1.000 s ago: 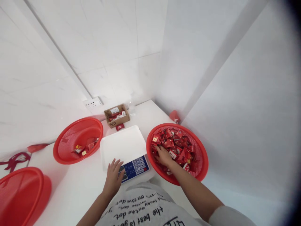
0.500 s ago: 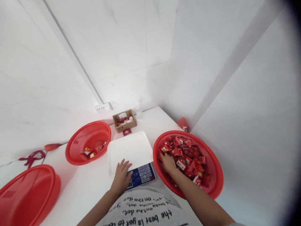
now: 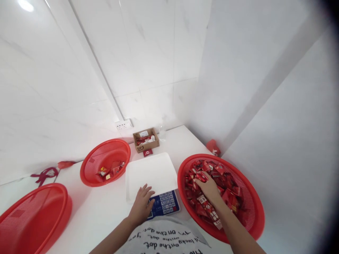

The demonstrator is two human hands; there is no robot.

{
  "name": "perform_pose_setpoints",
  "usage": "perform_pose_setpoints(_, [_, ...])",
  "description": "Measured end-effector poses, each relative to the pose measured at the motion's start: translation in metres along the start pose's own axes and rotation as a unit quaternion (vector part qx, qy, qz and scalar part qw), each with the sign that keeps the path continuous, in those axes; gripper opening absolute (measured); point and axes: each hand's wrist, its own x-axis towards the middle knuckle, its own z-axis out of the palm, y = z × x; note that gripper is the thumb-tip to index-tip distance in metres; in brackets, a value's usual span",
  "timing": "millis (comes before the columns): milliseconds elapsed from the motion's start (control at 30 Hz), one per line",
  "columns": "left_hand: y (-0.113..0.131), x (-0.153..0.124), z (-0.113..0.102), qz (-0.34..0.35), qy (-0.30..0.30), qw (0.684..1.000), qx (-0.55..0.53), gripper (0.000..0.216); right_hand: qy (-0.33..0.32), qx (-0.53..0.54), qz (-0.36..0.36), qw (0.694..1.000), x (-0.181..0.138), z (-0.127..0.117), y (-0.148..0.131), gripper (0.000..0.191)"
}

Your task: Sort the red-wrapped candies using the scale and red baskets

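My right hand [image 3: 209, 188] is inside the big red basket [image 3: 254, 208] on the right, its fingers curled over a red packet [image 3: 200, 176] among several red snack packets. My left hand [image 3: 142, 205] rests with fingers spread on the front edge of a white weighing scale [image 3: 150, 171], beside its blue keypad [image 3: 166, 204]. The scale's tray is bare.
A second red basket [image 3: 92, 165] at the left holds a few packets. A stack of red baskets [image 3: 31, 215] sits at the near left. A small cardboard box [image 3: 146, 139], a loose red packet [image 3: 147, 152] and a wall socket [image 3: 124, 124] lie behind the scale.
My right hand has moved further into the right basket and closed over a packet. My left hand stays at the scale's front. The view has tilted upward.
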Motion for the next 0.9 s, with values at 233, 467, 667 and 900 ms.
perform_pose_setpoints(233, [0.001, 0.001, 0.002, -0.002, 0.008, 1.000, -0.020, 0.027, -0.030, 0.282, 0.004, 0.959, -0.012, 0.041, -0.068, 0.041])
perform_pose_setpoints(467, [-0.009, -0.010, 0.006, -0.044, -0.010, 0.999, -0.010, 0.032, -0.223, 0.297, 0.100, 0.923, -0.029, 0.107, -0.075, 0.040])
perform_pose_setpoints(667, [-0.018, -0.018, 0.009, -0.064, -0.012, 0.998, -0.014, 0.033, -0.287, 0.274, 0.135, 0.908, -0.036, 0.116, -0.065, 0.049])
perform_pose_setpoints(900, [-0.027, -0.002, 0.006, -0.074, -0.010, 0.997, 0.000, 0.042, -0.297, 0.194, 0.091, 0.931, -0.034, 0.116, -0.064, 0.063])
